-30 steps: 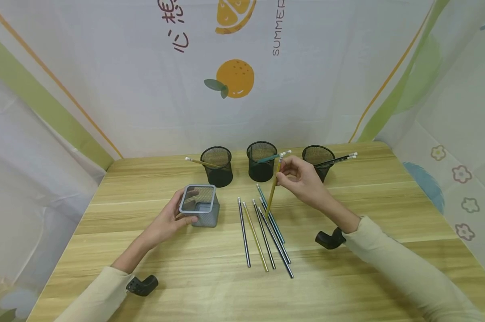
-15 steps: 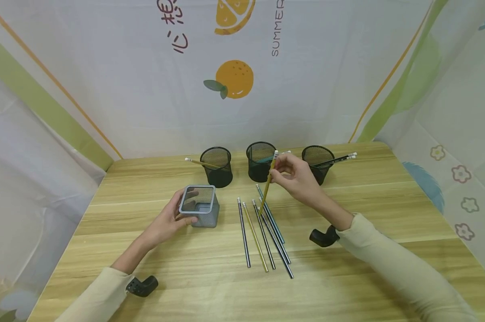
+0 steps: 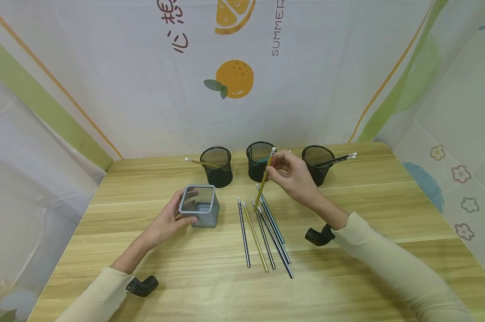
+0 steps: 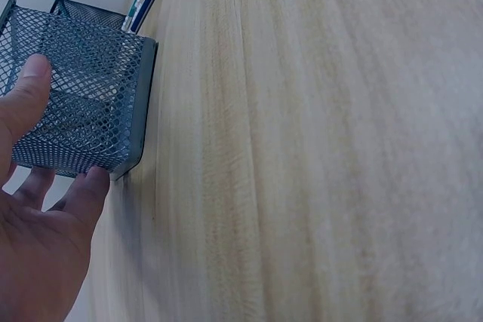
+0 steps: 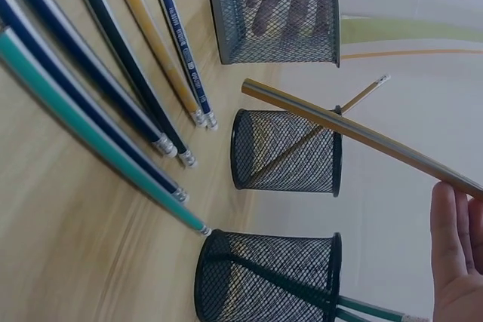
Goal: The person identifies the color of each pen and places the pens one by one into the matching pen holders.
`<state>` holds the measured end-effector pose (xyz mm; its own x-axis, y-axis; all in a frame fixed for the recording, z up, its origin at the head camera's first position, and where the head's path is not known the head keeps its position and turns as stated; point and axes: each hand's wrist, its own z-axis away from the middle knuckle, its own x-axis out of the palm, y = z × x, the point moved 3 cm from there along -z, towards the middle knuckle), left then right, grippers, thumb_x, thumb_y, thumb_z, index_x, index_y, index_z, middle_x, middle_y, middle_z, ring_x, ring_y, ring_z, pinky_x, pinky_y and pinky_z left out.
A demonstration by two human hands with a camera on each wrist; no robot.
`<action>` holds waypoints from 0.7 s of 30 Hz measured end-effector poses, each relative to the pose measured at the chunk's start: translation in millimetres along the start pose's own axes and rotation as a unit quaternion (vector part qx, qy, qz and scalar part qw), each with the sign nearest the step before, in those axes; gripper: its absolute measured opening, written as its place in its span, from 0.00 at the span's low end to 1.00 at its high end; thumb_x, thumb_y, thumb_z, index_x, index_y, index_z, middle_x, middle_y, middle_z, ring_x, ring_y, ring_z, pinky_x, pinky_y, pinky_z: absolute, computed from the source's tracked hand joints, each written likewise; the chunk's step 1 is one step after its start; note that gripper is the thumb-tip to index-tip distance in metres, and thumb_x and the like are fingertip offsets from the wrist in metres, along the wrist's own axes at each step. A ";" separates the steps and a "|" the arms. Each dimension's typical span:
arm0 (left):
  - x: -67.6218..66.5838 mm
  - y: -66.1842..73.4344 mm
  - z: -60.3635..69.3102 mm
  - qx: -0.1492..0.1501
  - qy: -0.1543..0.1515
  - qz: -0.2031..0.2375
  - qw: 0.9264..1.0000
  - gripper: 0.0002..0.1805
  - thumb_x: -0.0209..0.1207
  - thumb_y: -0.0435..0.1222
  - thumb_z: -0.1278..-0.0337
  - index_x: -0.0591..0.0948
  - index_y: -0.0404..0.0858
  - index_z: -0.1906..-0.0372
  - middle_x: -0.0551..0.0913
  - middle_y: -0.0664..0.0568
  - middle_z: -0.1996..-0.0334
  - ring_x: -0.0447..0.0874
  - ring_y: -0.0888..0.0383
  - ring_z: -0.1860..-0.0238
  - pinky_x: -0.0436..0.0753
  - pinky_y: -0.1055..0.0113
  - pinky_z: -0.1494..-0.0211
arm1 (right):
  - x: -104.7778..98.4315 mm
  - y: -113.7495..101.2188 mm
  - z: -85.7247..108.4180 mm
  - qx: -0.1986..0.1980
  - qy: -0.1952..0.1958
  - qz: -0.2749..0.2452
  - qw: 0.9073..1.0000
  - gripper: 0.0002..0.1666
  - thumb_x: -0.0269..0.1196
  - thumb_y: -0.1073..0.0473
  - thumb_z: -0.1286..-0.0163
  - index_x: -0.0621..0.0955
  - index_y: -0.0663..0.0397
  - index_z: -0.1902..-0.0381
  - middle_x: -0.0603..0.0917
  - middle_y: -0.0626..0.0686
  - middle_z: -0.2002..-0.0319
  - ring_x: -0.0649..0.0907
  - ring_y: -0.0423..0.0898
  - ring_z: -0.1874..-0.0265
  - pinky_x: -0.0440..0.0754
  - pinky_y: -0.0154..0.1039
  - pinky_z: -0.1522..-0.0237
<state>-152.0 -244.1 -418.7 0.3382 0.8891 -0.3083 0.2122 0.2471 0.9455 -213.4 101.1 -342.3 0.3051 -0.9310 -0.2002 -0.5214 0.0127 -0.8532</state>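
My left hand grips the square grey mesh cup by its left side, thumb at the front; the cup stands upright on the table. In the left wrist view the thumb and fingers of the left hand lie around the mesh cup. My right hand pinches a yellow pencil near its white eraser end, its other end pointing down over the loose pencils. The right wrist view has this yellow pencil slanting from the right hand.
Three round black mesh cups stand at the back: the left one holds a yellow pencil, the middle one teal pencils, the right one black pencils. Several dark, teal and yellow pencils lie on the wooden table. A patterned curtain hangs behind.
My right hand has moved left with the yellow pencil, from beside the middle black cup to in front of it. My left hand and the grey cup have stayed in place.
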 end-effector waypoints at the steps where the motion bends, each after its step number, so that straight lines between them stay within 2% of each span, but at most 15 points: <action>1: 0.0 0.0 -0.1 0.000 0.000 0.000 1.000 0.44 0.64 0.21 0.39 0.54 0.34 0.22 0.61 0.37 0.26 0.58 0.34 0.27 0.66 0.41 0.30 | 0.8 -1.1 -0.7 -0.002 0.001 -0.002 1.000 0.09 0.60 0.77 0.29 0.75 0.73 0.53 0.77 0.62 0.57 0.83 0.54 0.61 0.88 0.49 0.58; 5: 0.4 0.1 -0.1 0.002 -0.001 0.001 1.000 0.44 0.64 0.21 0.39 0.54 0.34 0.23 0.60 0.36 0.26 0.57 0.33 0.27 0.64 0.39 0.30 | 3.4 -4.7 -3.9 -0.009 0.002 -0.012 1.000 0.09 0.59 0.77 0.29 0.74 0.75 0.52 0.77 0.63 0.57 0.83 0.55 0.61 0.88 0.51 0.58; 12: 1.3 2.2 -0.1 0.003 -0.001 0.004 1.000 0.43 0.63 0.21 0.38 0.54 0.33 0.23 0.59 0.35 0.26 0.55 0.32 0.26 0.62 0.36 0.30 | 7.5 -5.2 -9.4 -0.025 0.013 -0.015 0.999 0.08 0.59 0.77 0.28 0.74 0.74 0.53 0.77 0.63 0.58 0.84 0.54 0.61 0.89 0.45 0.59; 21: 1.5 1.2 0.3 -0.001 0.000 0.002 1.000 0.44 0.63 0.20 0.39 0.54 0.33 0.23 0.59 0.34 0.26 0.56 0.32 0.27 0.63 0.37 0.30 | 14.4 -5.3 -13.2 -0.040 0.020 -0.019 0.999 0.08 0.58 0.77 0.28 0.74 0.76 0.53 0.78 0.63 0.59 0.83 0.55 0.62 0.89 0.46 0.58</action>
<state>-150.9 -242.6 -418.1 0.3387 0.8901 -0.3051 0.2084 0.2453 0.9468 -216.8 82.8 -334.3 0.2936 -0.9444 -0.1480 -0.5726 -0.0498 -0.8183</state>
